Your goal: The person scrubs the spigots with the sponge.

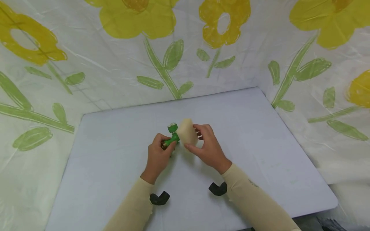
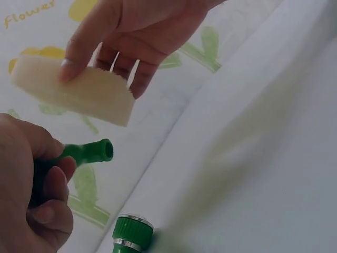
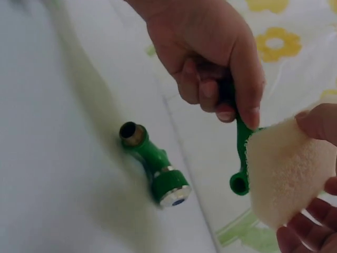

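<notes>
Near the middle of the white table, my left hand (image 1: 157,157) grips a green pipe-like piece (image 2: 95,152) with a round open end, like a tap's spout; curled fingers hide its other end. My right hand (image 1: 211,147) holds a cream sponge (image 1: 187,132) between thumb and fingers. In the right wrist view the sponge overlaps the green piece; whether they touch, I cannot tell. A green tap (image 3: 152,158) with a brass threaded end, green knob and chrome cap shows beside the left hand. It seems to lie on the table; any join to the held piece is not visible.
The white table (image 1: 260,134) has a rounded front right corner. Sheets printed with yellow flowers (image 1: 138,19) line its back and sides. A black bent piece (image 1: 159,198) is by the left sleeve, and another black bent piece (image 1: 217,188) by the right sleeve.
</notes>
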Tool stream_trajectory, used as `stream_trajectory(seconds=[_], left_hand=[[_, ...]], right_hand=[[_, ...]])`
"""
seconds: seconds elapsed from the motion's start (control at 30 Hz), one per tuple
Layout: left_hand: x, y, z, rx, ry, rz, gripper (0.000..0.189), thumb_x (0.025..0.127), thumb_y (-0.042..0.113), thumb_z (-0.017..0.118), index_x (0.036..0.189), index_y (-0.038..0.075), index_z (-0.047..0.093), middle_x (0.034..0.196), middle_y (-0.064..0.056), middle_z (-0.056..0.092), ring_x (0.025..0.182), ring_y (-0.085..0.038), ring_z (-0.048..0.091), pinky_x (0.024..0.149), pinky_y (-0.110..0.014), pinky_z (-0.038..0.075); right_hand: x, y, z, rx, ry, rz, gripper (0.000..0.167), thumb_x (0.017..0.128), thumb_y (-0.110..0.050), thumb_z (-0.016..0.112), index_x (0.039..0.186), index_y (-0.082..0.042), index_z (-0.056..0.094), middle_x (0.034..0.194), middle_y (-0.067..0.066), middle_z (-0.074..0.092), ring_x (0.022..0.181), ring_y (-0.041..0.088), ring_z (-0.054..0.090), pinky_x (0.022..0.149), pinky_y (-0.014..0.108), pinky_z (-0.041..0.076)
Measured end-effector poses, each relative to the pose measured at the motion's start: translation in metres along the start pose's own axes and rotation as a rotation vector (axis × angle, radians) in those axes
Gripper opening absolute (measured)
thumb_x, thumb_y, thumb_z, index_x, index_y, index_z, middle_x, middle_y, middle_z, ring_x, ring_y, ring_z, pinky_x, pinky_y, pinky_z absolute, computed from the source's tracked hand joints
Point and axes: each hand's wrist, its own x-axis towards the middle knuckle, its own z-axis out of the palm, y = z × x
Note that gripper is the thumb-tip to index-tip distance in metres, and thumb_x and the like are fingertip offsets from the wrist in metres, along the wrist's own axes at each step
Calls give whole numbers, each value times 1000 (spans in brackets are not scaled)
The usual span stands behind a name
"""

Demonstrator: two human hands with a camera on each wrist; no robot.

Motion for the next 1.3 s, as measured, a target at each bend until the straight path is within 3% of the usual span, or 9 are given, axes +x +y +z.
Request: stream_trajectory(seconds=[0.2,0.33,0.53,0.67,0.73,0.87,0.97,1.2,1.3], left_hand=[[-2,-3,4,16,11,175,21,97,0,82,111,6,66,90,-6,75,66,-13,63,55,-26,52],[-4,-1,5,14,-9,238,22,97,-1,81,110,4,64,88,-9,74,63,-13,63,52,-27,52],[-5,1,5,27,-27,245,23,97,0,82,111,3,63,90,-10,74,66,-13,64,54,-26,53],[-5,-2,5,36,-19,253,22,95,-6,77,106,5,62,80,-5,69,60,-11,57,50,-25,48],[-5,-3,5,38,-19,263,22,94,-7,77,106,5,62,80,-5,68,59,-11,57,49,-25,48],[-5,-2,6,32,-52,258,24,95,-5,81,108,3,63,92,-11,73,68,-14,64,54,-27,53],[-6,-2,7,28,-76,247,25,94,-4,83,108,3,63,99,-15,74,74,-16,68,58,-28,56],[-6,-4,5,22,-54,248,23,94,-8,79,106,4,64,95,-13,75,68,-14,64,55,-27,54],[-6,-2,5,19,-64,244,22,95,-7,79,107,4,64,96,-14,74,69,-15,65,56,-28,54]], right_hand=[[1,-5,4,-15,22,-15,70,94,-23,89,150,-1,54,134,11,56,114,25,57,93,58,57],[3,-3,5,-42,37,-33,71,94,-26,89,150,0,53,134,14,56,115,28,57,92,56,57],[3,4,6,-22,62,81,69,95,-24,89,149,0,53,130,11,55,112,24,57,94,53,56],[0,1,8,-26,-36,-10,72,95,-26,90,150,0,52,132,11,55,114,25,56,93,55,57],[0,0,9,-40,-45,-43,73,94,-27,90,150,1,52,132,12,55,114,26,56,92,56,57],[2,9,5,-44,44,73,71,95,-28,89,150,0,52,131,11,55,113,25,56,93,50,56],[2,15,1,-10,55,147,71,96,-28,88,151,-1,52,131,11,54,113,24,56,95,51,55],[-5,5,11,-2,-27,-33,73,94,-25,91,150,1,52,130,11,55,113,26,55,92,58,58],[-3,5,10,-12,9,-4,72,94,-26,90,149,1,51,131,13,54,113,27,56,92,58,57]])
